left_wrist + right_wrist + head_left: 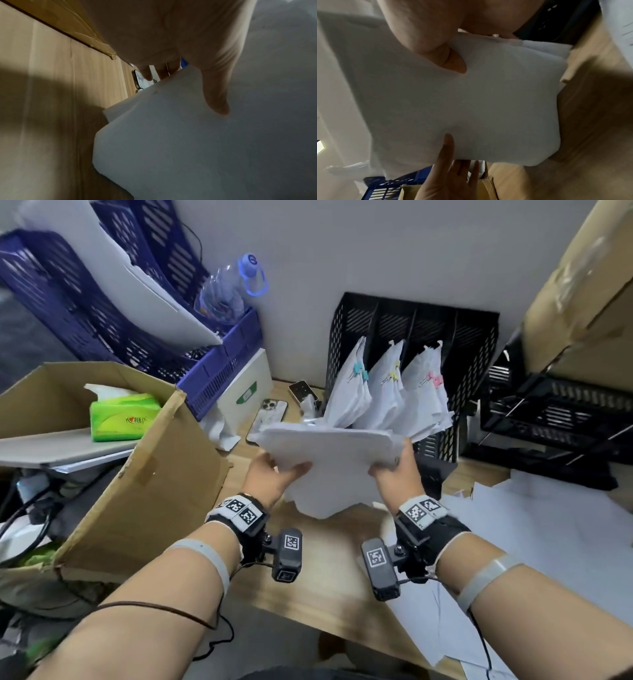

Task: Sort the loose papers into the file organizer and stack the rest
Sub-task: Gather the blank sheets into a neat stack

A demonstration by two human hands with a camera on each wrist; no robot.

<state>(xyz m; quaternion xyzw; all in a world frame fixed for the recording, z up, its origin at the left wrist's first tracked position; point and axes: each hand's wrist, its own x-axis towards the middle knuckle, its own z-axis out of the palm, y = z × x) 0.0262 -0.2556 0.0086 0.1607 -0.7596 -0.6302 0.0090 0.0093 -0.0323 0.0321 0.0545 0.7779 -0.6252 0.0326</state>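
A thick sheaf of white papers (329, 453) hangs in the air above the wooden bench (308, 587), held roughly flat with its far edge towards the wall and its near edge sagging down between the wrists. The left hand (274, 474) grips the sheaf's left side, thumb laid on top and the fingers underneath, as the left wrist view shows. The right hand (397, 470) grips the right side the same way, thumb pressed into the top sheet and fingers curled under.

Just beyond the sheaf's far edge stands the black mesh file organizer (411, 337), against the wall. Three of its slots already hold clipped bundles (387, 392), marked with a blue, a yellow and a pink clip; the rightmost slot looks empty. The organizer lies ahead and slightly to the right, so the right hand is the nearer one. The sheaf lies flat while the slots stand upright, so filing it would probably mean tipping it on edge first.

More loose sheets (534, 529) lie spread on the bench to the right. To the left are a cardboard box (154, 474), blue trays (144, 337) and a phone (270, 412).
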